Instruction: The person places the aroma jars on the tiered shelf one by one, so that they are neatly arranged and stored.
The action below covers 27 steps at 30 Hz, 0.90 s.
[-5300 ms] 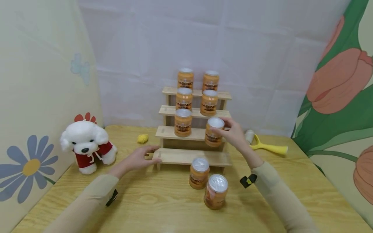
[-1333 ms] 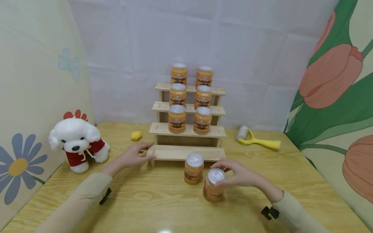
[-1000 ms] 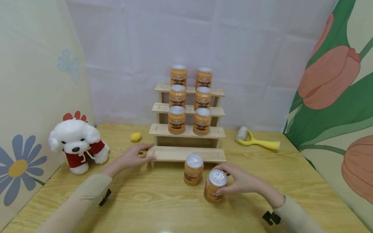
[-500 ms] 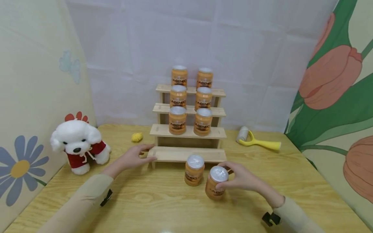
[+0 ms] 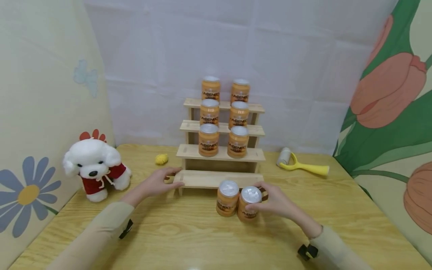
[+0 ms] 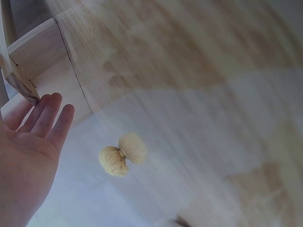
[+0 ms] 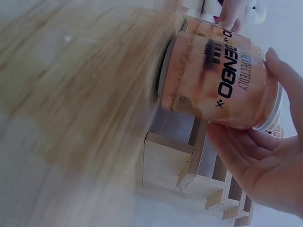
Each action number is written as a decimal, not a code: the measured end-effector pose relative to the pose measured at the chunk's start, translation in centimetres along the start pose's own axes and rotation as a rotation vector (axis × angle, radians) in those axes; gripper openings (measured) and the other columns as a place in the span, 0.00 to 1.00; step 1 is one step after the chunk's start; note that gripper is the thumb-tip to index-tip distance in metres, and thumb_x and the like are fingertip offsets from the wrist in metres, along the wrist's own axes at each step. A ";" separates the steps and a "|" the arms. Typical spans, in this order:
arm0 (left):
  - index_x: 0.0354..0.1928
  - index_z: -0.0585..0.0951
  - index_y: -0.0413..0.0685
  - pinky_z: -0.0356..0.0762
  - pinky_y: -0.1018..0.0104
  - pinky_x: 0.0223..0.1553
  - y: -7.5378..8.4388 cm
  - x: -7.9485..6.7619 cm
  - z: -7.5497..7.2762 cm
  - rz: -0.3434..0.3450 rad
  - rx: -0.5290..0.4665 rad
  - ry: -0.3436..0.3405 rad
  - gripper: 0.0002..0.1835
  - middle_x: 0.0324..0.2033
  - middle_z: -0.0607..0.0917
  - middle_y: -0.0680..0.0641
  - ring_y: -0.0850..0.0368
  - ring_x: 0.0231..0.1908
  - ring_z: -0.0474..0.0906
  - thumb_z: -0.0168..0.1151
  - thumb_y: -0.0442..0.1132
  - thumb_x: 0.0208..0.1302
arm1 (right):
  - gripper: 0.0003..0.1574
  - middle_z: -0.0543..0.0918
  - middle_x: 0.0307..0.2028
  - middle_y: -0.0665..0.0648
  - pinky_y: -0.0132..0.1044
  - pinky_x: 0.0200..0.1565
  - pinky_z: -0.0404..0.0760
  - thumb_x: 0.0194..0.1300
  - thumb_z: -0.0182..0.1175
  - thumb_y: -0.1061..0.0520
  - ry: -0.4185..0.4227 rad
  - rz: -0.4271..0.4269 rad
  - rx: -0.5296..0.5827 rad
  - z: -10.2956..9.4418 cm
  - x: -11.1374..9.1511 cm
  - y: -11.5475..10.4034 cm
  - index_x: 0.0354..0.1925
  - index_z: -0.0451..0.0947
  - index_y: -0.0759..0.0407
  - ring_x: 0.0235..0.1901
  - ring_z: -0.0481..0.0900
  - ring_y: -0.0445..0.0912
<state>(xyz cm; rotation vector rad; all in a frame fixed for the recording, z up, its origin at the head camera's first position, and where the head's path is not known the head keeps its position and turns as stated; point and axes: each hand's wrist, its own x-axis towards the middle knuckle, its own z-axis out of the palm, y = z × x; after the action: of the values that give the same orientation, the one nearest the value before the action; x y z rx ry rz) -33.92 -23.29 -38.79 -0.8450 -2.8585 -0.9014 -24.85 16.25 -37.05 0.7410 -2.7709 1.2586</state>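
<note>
My right hand (image 5: 278, 200) holds an orange can (image 5: 248, 214) with a silver lid, thumb in front and fingers behind near its top. In the right wrist view the held can (image 7: 218, 80) shows dark lettering, its base close to the tabletop. A matching can (image 5: 227, 202) stands directly to its left, before the wooden step shelf (image 5: 206, 179). My left hand (image 5: 158, 183) touches the left end of the bottom step. Its fingers (image 6: 47, 118) are extended against the wood in the left wrist view. Each of the upper three steps bears a pair of cans, such as one front can (image 5: 208, 142).
A white plush dog (image 5: 98, 168) in red sits at the left. Near the shelf lies a small yellow yarn bundle (image 5: 161, 159). A yellow-handled roller (image 5: 307, 167) lies at the right, on the wooden table (image 5: 189, 240). A white cloth hangs behind.
Earlier, my right hand set a can on the third step down, then took hold of the table's nearer can. That can has moved back and left beside the other. The left hand stayed.
</note>
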 end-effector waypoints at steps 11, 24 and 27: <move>0.66 0.67 0.41 0.73 0.47 0.57 -0.1 0.1 0.1 0.002 0.003 0.008 0.40 0.62 0.72 0.37 0.41 0.58 0.71 0.59 0.61 0.60 | 0.39 0.81 0.46 0.56 0.32 0.40 0.82 0.46 0.74 0.44 0.115 0.056 0.027 0.9 1.6 -0.8 0.54 0.73 0.58 0.44 0.79 0.48; 0.65 0.67 0.38 0.73 0.46 0.57 0.0 0.1 0.0 0.017 0.000 0.007 0.39 0.61 0.72 0.36 0.40 0.57 0.72 0.60 0.59 0.60 | 0.37 0.80 0.46 0.56 0.35 0.40 0.83 0.48 0.73 0.46 0.162 0.035 0.121 0.8 3.1 -2.7 0.55 0.73 0.56 0.42 0.79 0.47; 0.65 0.67 0.39 0.73 0.46 0.57 0.0 0.1 0.1 0.014 -0.001 0.007 0.39 0.61 0.72 0.36 0.39 0.57 0.72 0.60 0.59 0.60 | 0.37 0.80 0.47 0.57 0.36 0.41 0.82 0.50 0.73 0.48 0.191 0.014 0.122 0.4 3.3 -2.9 0.56 0.73 0.57 0.42 0.79 0.48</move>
<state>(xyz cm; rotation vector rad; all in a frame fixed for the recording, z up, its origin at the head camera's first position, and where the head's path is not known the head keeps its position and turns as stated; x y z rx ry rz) -33.97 -23.23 -38.83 -0.8588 -2.8432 -0.9031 -26.50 12.89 -34.59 0.5733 -2.5725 1.4292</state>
